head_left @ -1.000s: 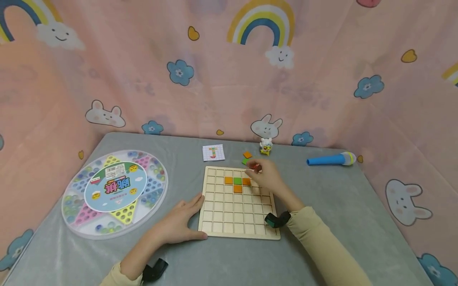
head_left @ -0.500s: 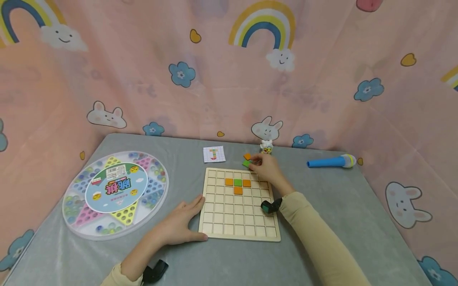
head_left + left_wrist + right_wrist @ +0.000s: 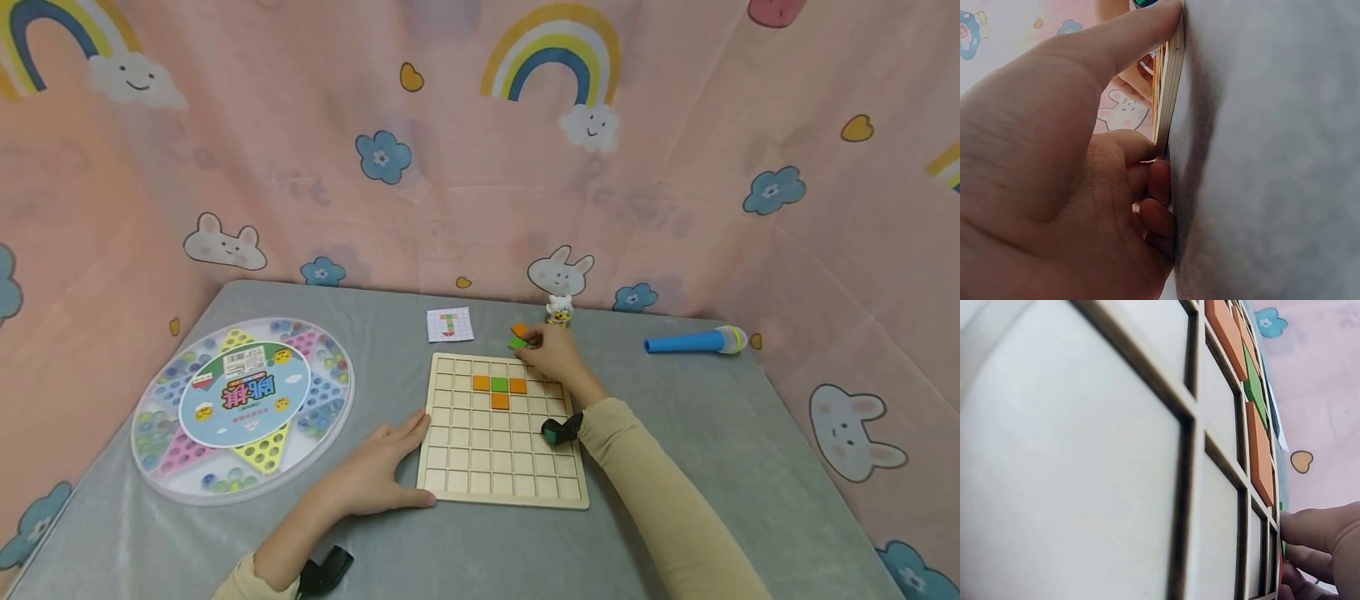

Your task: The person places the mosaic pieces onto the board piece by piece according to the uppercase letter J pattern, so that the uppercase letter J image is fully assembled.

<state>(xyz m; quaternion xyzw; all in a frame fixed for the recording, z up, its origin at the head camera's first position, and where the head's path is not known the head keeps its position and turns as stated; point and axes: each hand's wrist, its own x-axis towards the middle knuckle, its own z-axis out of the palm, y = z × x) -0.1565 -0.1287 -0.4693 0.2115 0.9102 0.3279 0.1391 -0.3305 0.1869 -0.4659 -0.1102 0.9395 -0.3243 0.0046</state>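
A pale wooden grid board (image 3: 480, 458) lies on the table, with several orange tiles (image 3: 500, 402) and a green one (image 3: 499, 384) set in its far rows. Along its left edge and near-left corner rests my left hand (image 3: 375, 471), thumb and index finger extended. My right hand (image 3: 557, 354) reaches past the board's far edge. Its bent thumb and index finger pinch a loose green square tile (image 3: 517, 342), partly covered by the fingers. Behind that lies a loose orange tile (image 3: 519, 329). In the right wrist view a red piece (image 3: 1281, 575) shows under the fingers.
A white pattern card (image 3: 450, 325) with a coloured J lies beyond the board. A small figurine (image 3: 559, 309) stands just behind the right hand. To the left is a round marble game (image 3: 243, 408); at the back right lies a blue toy microphone (image 3: 693, 341).
My right hand has shifted a little toward me and left, from over the red piece to the loose green tile. The left hand stays on the board's edge.
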